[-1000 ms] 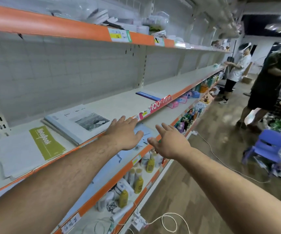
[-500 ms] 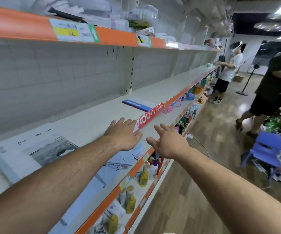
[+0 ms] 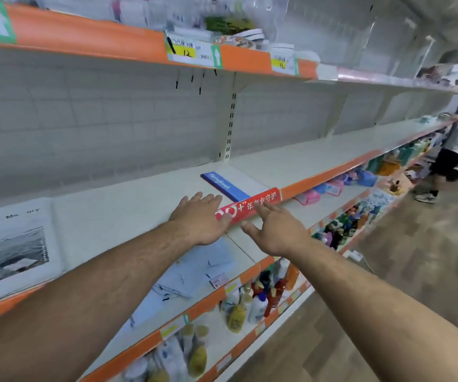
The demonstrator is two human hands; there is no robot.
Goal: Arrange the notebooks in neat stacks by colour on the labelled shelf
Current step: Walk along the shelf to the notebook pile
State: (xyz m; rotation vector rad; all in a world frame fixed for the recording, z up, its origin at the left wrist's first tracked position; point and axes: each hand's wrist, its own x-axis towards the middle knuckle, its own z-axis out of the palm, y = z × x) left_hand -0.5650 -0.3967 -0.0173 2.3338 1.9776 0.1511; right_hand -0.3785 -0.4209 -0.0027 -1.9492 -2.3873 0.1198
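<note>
A blue notebook (image 3: 224, 186) lies flat on the white middle shelf (image 3: 128, 208), behind a red label strip (image 3: 252, 206) on the shelf's front edge. My left hand (image 3: 200, 217) reaches over the shelf with fingers straight, holding nothing, just short of the blue notebook. My right hand (image 3: 273, 230) is stretched out in front of the shelf edge, fingers spread, its fingertips near the red strip. A white notebook with a grey picture (image 3: 10, 244) lies on the same shelf at the far left.
The upper shelf (image 3: 90, 37) has an orange edge with price tags and holds mixed goods. A light blue sheet (image 3: 194, 268) lies on the shelf below, with bottles (image 3: 239, 312) lower down. A person (image 3: 453, 155) stands at the aisle's far right. The floor is wood.
The view has shifted right along the shelf; the white notebook slid toward the left edge. Both hands moved forward and closer to the blue notebook and red strip.
</note>
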